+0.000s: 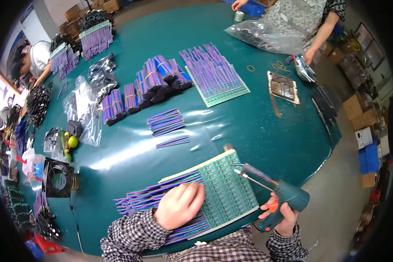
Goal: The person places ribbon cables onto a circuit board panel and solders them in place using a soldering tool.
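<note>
**Soldering gun meeting a green panel on a crowded teal table**

A person is pressing the left hand (179, 205) flat on purple wire strips (148, 198) lying across a green circuit panel (229, 192), while the right hand (280, 214) is gripping a green soldering gun (275, 190), its tip touching the panel's far edge. Bundled purple wires (155, 81) are lying beyond.

Table: a round green table (266, 131) carries everything.
Far middle: a second green board (217, 83) covered with purple strips, near the far edge.
Bundles: banded purple and blue bundles (153, 81) lie just left of that board.
Loose strips: a small stack (166, 122) lies at the table's middle.
Left edge: a black fan (57, 178), a clear bag (81, 109), a yellow-green ball (73, 141).
Far right edge: a brown tray (284, 87), rubber bands (251, 68), a tape roll (239, 16).
Beyond the right edge: cardboard boxes (358, 113).
</note>
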### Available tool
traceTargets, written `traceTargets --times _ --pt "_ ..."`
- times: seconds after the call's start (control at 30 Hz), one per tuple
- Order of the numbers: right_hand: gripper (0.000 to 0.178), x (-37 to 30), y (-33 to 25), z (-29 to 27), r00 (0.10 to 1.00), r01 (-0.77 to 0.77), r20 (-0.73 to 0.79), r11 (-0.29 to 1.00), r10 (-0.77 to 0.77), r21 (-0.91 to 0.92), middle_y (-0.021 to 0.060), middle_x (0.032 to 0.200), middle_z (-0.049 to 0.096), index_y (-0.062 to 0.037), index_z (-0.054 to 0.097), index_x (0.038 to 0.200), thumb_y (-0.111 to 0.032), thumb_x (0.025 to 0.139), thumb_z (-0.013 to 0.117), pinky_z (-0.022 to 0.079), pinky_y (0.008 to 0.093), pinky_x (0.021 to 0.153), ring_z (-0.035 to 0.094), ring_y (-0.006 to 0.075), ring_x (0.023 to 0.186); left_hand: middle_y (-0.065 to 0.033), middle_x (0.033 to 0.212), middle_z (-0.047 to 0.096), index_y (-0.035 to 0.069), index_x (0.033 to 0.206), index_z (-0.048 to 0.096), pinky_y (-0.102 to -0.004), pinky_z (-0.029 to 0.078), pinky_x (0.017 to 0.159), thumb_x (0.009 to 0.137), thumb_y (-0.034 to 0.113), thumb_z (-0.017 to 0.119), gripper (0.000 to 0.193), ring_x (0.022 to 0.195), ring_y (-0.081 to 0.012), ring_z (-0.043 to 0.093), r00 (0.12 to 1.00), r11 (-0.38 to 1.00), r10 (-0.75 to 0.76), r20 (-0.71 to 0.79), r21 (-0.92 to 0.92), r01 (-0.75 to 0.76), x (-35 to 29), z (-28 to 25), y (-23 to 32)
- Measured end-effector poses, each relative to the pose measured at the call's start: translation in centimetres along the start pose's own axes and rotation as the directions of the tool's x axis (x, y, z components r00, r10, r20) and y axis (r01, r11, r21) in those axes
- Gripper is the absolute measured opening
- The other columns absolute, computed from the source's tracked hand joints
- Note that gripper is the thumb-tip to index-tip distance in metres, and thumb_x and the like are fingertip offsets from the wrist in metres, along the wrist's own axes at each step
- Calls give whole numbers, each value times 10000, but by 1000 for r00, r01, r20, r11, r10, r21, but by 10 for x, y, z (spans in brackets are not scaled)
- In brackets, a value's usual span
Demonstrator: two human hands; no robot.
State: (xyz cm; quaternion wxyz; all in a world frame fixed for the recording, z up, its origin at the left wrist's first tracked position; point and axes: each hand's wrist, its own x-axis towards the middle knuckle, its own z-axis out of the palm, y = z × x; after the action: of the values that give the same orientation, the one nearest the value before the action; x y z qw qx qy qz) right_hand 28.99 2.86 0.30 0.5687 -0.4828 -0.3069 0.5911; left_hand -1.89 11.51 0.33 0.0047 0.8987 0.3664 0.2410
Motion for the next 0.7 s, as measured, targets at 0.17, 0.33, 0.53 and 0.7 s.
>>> traceTargets --times 0.17,0.33,0.53,0.7 --pt "523 12 -6 5 999 46 27 998 -47 31 203 1070 634 138 468 1329 -249 996 578 667 471 673 702 357 962 -111 1023 627 -28 1094 692 -307 539 680 726 92 669 388 815 -219 625 1000 1000 -6 -8 29 6 -4 1 1" --pt "581 23 -14 9 997 62 42 998 -62 -11 201 1087 625 155 443 1353 -298 1008 558 665 439 683 698 335 971 -126 1011 638 -57 1072 690 -322 552 687 710 72 663 385 833 -236 642 1000 1000 -24 -6 -9 24 -4 0 0" --pt "599 -2 -11 3 999 17 47 991 -11 -135 191 1024 648 143 491 1312 -348 987 597 666 400 620 715 308 922 -122 1005 638 -53 1065 702 -315 553 689 708 66 666 377 830 -226 645 999 1000 -25 -46 -15 25 -3 5 -2" --pt "628 -18 -11 1 995 -57 73 981 72 -187 202 1036 644 134 491 1325 -335 946 668 671 424 692 705 359 957 -115 993 640 -49 1046 711 -308 549 674 708 70 674 360 829 -219 647 999 1000 -20 -48 5 20 -3 5 0"
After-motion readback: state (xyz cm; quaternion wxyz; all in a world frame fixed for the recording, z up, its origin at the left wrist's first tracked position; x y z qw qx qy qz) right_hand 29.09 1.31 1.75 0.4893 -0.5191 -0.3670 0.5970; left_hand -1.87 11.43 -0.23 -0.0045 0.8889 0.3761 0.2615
